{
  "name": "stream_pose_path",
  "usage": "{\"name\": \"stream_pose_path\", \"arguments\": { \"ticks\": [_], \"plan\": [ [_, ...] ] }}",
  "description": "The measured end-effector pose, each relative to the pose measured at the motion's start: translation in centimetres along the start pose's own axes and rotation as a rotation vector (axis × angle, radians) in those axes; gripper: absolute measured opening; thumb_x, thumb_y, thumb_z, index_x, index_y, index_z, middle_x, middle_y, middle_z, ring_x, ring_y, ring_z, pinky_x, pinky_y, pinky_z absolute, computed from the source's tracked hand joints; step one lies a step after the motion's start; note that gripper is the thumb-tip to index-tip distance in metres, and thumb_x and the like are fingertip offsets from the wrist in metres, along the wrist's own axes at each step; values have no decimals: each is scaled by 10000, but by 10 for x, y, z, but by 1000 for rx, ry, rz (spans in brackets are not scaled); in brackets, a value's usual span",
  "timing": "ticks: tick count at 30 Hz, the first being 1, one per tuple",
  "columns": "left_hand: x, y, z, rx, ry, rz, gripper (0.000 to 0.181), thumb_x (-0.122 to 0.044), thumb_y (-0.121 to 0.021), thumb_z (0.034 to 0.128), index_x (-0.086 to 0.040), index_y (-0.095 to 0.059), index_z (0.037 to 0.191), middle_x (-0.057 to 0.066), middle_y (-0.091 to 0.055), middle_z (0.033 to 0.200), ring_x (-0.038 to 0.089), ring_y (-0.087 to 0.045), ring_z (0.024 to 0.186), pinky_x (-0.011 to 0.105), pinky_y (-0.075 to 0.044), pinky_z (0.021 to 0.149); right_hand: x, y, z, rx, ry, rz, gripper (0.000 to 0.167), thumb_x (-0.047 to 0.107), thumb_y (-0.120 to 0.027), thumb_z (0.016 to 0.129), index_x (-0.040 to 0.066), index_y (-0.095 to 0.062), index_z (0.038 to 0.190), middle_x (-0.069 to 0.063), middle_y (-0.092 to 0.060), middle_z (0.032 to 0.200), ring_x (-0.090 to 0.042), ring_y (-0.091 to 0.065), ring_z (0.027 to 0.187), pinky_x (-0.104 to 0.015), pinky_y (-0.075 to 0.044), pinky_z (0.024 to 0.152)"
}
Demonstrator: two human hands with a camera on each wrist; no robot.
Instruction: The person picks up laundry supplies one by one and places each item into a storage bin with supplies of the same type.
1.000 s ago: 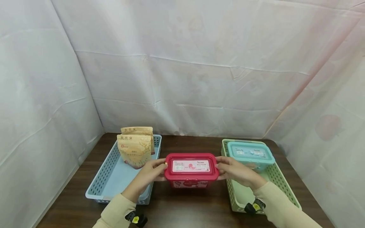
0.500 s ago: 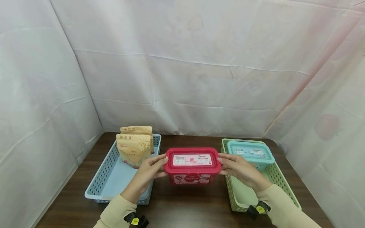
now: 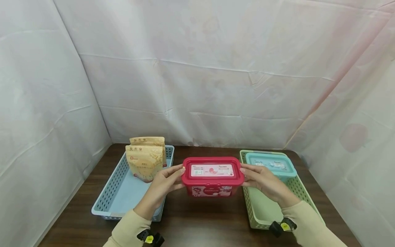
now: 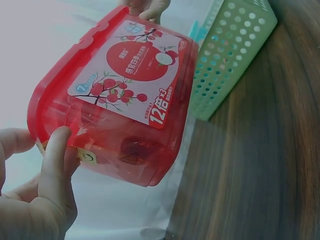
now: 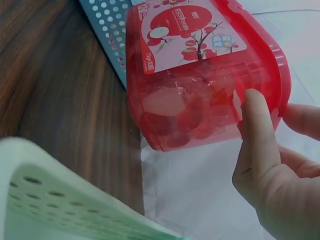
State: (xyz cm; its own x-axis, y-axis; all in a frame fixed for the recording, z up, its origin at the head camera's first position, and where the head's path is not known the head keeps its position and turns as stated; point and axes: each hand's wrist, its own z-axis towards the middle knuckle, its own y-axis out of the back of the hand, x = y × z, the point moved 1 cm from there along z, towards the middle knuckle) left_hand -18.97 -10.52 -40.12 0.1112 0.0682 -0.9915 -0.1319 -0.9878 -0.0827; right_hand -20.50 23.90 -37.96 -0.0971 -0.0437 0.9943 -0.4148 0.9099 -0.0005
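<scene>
A red lidded plastic box (image 3: 213, 171) with a fruit-printed label is held up over the middle of the table. My left hand (image 3: 162, 187) grips its left end, thumb by the lid's rim and fingers under it. At the opposite end my right hand (image 3: 265, 183) holds it the same way. Through the see-through wall in the right wrist view, rounded reddish shapes show inside the box (image 5: 200, 110). Its front label faces me and the lid is on. In the left wrist view the box (image 4: 125, 75) hangs clear of the wooden surface.
On the left stands a blue perforated basket (image 3: 108, 195) with two yellow pouches (image 3: 145, 163) upright at its back. A green perforated basket (image 3: 256, 223) on the right holds a turquoise lidded box (image 3: 273, 164). Dark wooden table (image 3: 200, 226) lies between; white cloth (image 3: 197, 85) hangs behind.
Both hands have raised the red box and shifted it slightly right. More of its front label shows now. The baskets and their contents stay put.
</scene>
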Motion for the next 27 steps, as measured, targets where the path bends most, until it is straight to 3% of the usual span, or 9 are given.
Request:
{"name": "stream_pose_path", "arguments": {
  "ticks": [7, 13, 18, 23, 27],
  "plan": [
    [-3, -12, 2, 45, -30, -10, 554, -314, -686, 969, -5, -548, 1407, 176, -636, 1277, 260, -680, 1027, 388, -574, 857, 3, 12, -6, -27, -7, -41, 614, 182, -562, 1044, -147, -299, 1491, -185, -625, 1288, -208, -684, 1029, -359, -558, 900],
    [-6, -26, 7, 85, -59, -41, 554, -299, -685, 972, 19, -541, 1402, 187, -636, 1264, 258, -684, 1017, 385, -576, 852, 8, 26, -15, -19, 41, -77, 577, 161, -534, 1055, -162, -312, 1478, -172, -588, 1343, -214, -670, 1074, -364, -560, 899],
    [-7, -42, 11, 127, -79, -57, 556, -294, -679, 977, 22, -528, 1409, 183, -632, 1271, 262, -681, 1034, 381, -577, 850, 13, 42, -24, -6, 51, -108, 563, 158, -499, 1070, -164, -295, 1484, -122, -571, 1364, -204, -655, 1113, -372, -556, 907],
    [-7, -61, 13, 174, -90, -86, 561, -296, -674, 980, 19, -516, 1417, 180, -626, 1278, 277, -671, 1076, 388, -571, 862, 18, 59, -38, -64, 17, -143, 600, 185, -519, 1065, -153, -276, 1497, -39, -561, 1344, -176, -651, 1108, -358, -560, 899],
    [-6, -77, 14, 194, -93, -115, 543, -274, -670, 985, 26, -518, 1410, 175, -632, 1258, 288, -668, 1087, 387, -574, 855, 17, 72, -48, -82, 36, -140, 576, 146, -514, 1064, -185, -282, 1474, 27, -595, 1288, -182, -664, 1081, -344, -564, 885]
  ]
}}
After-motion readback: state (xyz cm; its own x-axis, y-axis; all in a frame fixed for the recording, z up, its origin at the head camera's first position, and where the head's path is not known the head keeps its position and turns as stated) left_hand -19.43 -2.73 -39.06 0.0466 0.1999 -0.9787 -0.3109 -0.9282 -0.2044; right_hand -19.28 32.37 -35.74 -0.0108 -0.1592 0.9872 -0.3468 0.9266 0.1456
